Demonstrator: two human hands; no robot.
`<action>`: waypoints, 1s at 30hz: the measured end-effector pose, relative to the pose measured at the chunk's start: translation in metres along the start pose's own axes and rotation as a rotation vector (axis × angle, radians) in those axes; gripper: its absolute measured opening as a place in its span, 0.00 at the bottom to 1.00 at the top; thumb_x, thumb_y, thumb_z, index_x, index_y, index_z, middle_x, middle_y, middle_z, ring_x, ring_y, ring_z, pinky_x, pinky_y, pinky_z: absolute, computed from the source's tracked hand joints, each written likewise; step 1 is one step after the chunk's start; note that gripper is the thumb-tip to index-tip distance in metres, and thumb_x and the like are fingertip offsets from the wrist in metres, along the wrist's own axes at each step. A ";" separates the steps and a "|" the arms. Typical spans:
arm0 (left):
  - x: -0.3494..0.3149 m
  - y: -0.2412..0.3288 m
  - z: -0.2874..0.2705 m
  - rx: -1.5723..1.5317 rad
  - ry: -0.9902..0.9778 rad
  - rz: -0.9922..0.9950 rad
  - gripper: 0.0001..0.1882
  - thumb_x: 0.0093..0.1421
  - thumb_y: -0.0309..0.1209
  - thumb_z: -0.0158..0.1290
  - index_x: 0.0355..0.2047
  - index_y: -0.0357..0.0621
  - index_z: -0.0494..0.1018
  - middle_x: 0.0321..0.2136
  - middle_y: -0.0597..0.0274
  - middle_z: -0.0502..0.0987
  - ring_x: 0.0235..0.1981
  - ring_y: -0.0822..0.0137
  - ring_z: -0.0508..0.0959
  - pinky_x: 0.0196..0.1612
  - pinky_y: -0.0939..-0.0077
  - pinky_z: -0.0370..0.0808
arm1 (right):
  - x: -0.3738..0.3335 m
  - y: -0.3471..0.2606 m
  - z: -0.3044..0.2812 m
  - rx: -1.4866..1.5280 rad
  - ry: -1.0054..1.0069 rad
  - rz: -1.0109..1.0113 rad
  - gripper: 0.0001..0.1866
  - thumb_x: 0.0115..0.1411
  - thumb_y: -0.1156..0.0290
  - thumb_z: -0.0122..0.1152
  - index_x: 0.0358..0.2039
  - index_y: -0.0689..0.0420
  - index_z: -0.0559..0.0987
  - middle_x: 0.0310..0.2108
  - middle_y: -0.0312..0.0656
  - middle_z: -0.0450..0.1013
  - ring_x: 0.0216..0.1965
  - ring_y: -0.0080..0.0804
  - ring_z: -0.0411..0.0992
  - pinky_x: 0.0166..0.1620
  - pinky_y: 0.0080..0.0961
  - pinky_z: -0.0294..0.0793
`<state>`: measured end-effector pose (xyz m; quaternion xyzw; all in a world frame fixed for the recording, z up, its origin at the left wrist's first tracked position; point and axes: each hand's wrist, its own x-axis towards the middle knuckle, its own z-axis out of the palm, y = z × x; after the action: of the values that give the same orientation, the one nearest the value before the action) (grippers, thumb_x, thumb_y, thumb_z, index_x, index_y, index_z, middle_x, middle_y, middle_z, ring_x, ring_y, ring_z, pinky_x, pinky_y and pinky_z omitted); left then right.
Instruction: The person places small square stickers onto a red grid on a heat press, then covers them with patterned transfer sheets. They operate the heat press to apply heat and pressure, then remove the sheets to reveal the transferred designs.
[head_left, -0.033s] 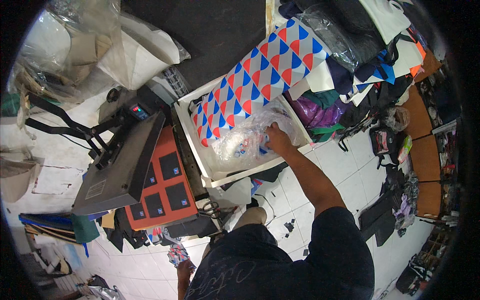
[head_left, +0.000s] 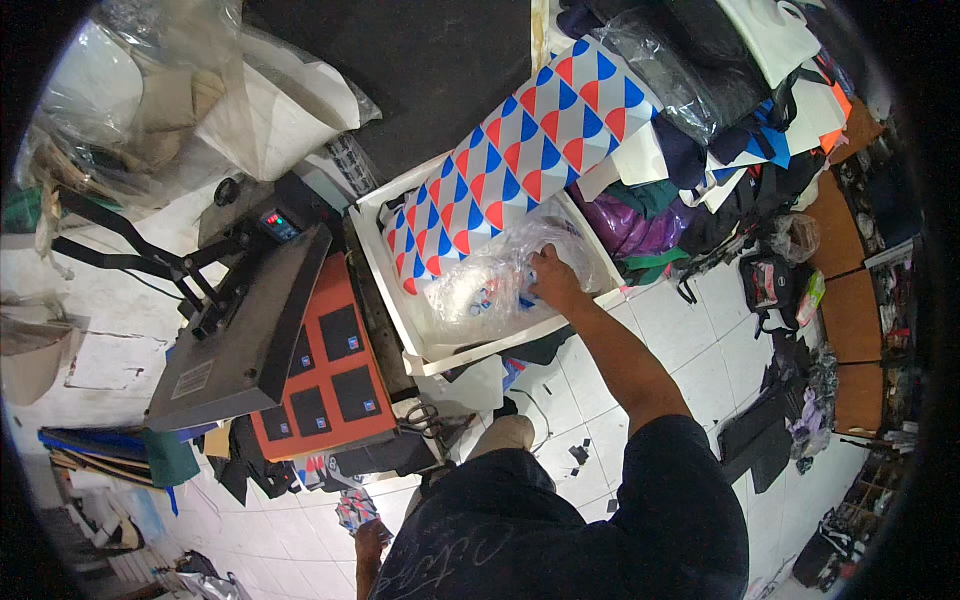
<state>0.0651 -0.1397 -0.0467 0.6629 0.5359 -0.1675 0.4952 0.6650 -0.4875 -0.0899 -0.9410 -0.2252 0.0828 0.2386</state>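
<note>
Right arm (head_left: 632, 372) outstretched, fingers (head_left: 541, 262) bent; left hand (head_left: 371, 537) low, well apart.

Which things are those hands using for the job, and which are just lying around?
Seemingly in use:
clear plastic, at the right hand
white tray holding the plastic
small patterned piece, in the left hand

Probably just lying about:
scissors
black scraps on the floor
purple bundle beside the tray

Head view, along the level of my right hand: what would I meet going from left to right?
Black press plate, orange sheet with dark squares, white tray's left rim, clear plastic, right hand, black bag, brown panels.
</note>
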 end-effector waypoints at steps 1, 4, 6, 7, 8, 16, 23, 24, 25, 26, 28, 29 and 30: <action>0.004 -0.004 0.004 -0.091 0.046 -0.049 0.15 0.61 0.37 0.50 0.42 0.40 0.74 0.25 0.62 0.76 0.22 0.68 0.77 0.21 0.76 0.71 | 0.001 -0.005 0.003 0.000 0.029 0.036 0.24 0.45 0.70 0.70 0.43 0.58 0.72 0.45 0.49 0.66 0.45 0.48 0.72 0.47 0.41 0.74; 0.011 -0.017 0.008 -0.261 0.022 -0.065 0.15 0.60 0.36 0.52 0.43 0.39 0.73 0.26 0.61 0.76 0.22 0.68 0.76 0.21 0.76 0.71 | 0.004 -0.008 0.007 -0.106 -0.018 0.076 0.23 0.46 0.67 0.68 0.44 0.55 0.73 0.43 0.48 0.70 0.45 0.46 0.73 0.47 0.41 0.74; 0.012 -0.019 0.008 -0.202 0.034 -0.067 0.15 0.60 0.36 0.53 0.43 0.39 0.73 0.25 0.61 0.76 0.22 0.69 0.76 0.22 0.77 0.71 | 0.004 -0.006 0.008 -0.201 -0.073 0.082 0.22 0.47 0.65 0.67 0.44 0.54 0.73 0.41 0.46 0.73 0.44 0.44 0.74 0.46 0.41 0.74; 0.012 -0.021 0.008 -0.174 0.043 -0.069 0.15 0.60 0.36 0.53 0.43 0.39 0.73 0.25 0.62 0.76 0.22 0.69 0.76 0.22 0.77 0.70 | 0.004 -0.006 0.008 -0.240 -0.091 0.082 0.22 0.48 0.64 0.67 0.44 0.53 0.74 0.40 0.45 0.74 0.44 0.43 0.74 0.46 0.41 0.74; 0.013 -0.022 0.006 -0.064 0.007 -0.003 0.15 0.60 0.37 0.53 0.42 0.39 0.73 0.25 0.62 0.76 0.22 0.69 0.76 0.22 0.77 0.70 | 0.004 -0.007 0.007 -0.279 -0.110 0.082 0.22 0.48 0.63 0.66 0.44 0.53 0.74 0.39 0.44 0.75 0.44 0.41 0.75 0.45 0.40 0.74; 0.011 -0.029 0.002 0.018 -0.061 0.108 0.13 0.61 0.37 0.52 0.40 0.41 0.72 0.24 0.65 0.74 0.21 0.71 0.75 0.21 0.77 0.70 | 0.002 -0.013 0.006 -0.243 0.001 -0.005 0.15 0.47 0.62 0.65 0.36 0.51 0.79 0.43 0.42 0.70 0.48 0.41 0.69 0.47 0.42 0.70; 0.006 -0.024 0.006 -0.005 -0.052 0.125 0.14 0.61 0.38 0.51 0.41 0.41 0.72 0.25 0.63 0.75 0.22 0.71 0.76 0.21 0.77 0.70 | -0.001 -0.026 -0.010 -0.281 0.012 -0.040 0.16 0.47 0.56 0.65 0.33 0.51 0.81 0.41 0.41 0.72 0.46 0.44 0.70 0.44 0.46 0.67; 0.007 -0.023 0.007 0.005 -0.038 0.124 0.14 0.62 0.38 0.51 0.41 0.41 0.72 0.25 0.63 0.75 0.22 0.71 0.76 0.21 0.77 0.70 | 0.002 -0.027 -0.011 -0.265 -0.055 0.008 0.16 0.48 0.55 0.64 0.34 0.51 0.80 0.40 0.42 0.73 0.45 0.43 0.71 0.45 0.46 0.67; 0.007 -0.025 0.007 -0.010 -0.046 0.113 0.14 0.62 0.38 0.51 0.41 0.41 0.72 0.25 0.63 0.75 0.22 0.71 0.76 0.22 0.77 0.70 | 0.005 -0.029 -0.013 -0.249 -0.124 0.057 0.16 0.48 0.55 0.63 0.35 0.50 0.80 0.39 0.42 0.74 0.44 0.43 0.73 0.45 0.46 0.67; 0.007 -0.026 0.007 -0.025 -0.051 0.101 0.14 0.62 0.38 0.51 0.41 0.41 0.72 0.25 0.63 0.75 0.22 0.70 0.76 0.22 0.77 0.70 | 0.006 -0.030 -0.013 -0.233 -0.193 0.106 0.17 0.49 0.54 0.62 0.36 0.50 0.80 0.38 0.42 0.75 0.44 0.42 0.74 0.46 0.47 0.67; 0.009 -0.026 0.004 -0.085 -0.090 0.073 0.14 0.61 0.38 0.51 0.42 0.41 0.72 0.25 0.64 0.75 0.22 0.70 0.76 0.22 0.77 0.70 | 0.006 -0.024 -0.003 -0.089 -0.115 0.147 0.17 0.51 0.55 0.61 0.38 0.49 0.79 0.37 0.42 0.77 0.43 0.41 0.75 0.47 0.47 0.67; 0.010 -0.026 0.004 -0.106 -0.103 0.066 0.14 0.61 0.38 0.51 0.42 0.41 0.72 0.25 0.64 0.75 0.22 0.70 0.76 0.22 0.77 0.70 | 0.006 -0.021 0.002 -0.018 -0.075 0.168 0.16 0.52 0.56 0.60 0.39 0.49 0.78 0.36 0.43 0.78 0.43 0.40 0.76 0.48 0.47 0.67; 0.010 -0.027 0.005 -0.106 -0.099 0.071 0.14 0.61 0.38 0.51 0.42 0.41 0.72 0.25 0.64 0.75 0.22 0.70 0.76 0.22 0.77 0.70 | 0.007 -0.017 0.005 -0.080 -0.098 0.146 0.16 0.53 0.56 0.59 0.39 0.49 0.78 0.37 0.43 0.78 0.43 0.40 0.76 0.48 0.47 0.67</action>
<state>0.0471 -0.1404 -0.0695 0.6451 0.4951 -0.1538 0.5612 0.6631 -0.4690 -0.0866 -0.9585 -0.1704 0.1369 0.1829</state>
